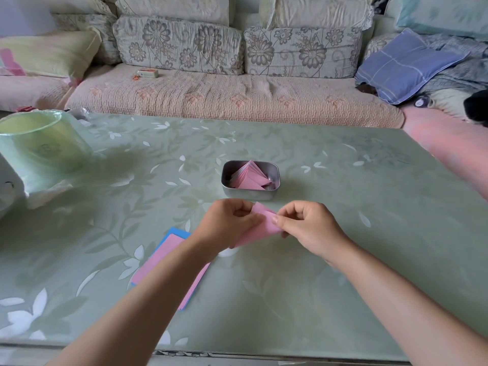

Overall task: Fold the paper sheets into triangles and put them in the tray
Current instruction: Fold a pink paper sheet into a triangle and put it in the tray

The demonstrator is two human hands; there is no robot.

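Both hands [269,225] pinch pink sheet [264,227] near tray [250,192].

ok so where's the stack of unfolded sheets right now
In the head view the stack of flat sheets lies on the table, lower left of centre, partly under the left forearm and nearer the person than the metal tray.

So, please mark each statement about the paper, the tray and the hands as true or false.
1. Both hands, left and right, hold one pink sheet. True.
2. The tray is empty. False: folded pink triangles lie in it.
3. The paper stack lies under the left forearm. True.
4. The tray stands on the sofa. False: it stands on the table.
5. The held sheet is blue. False: pink.
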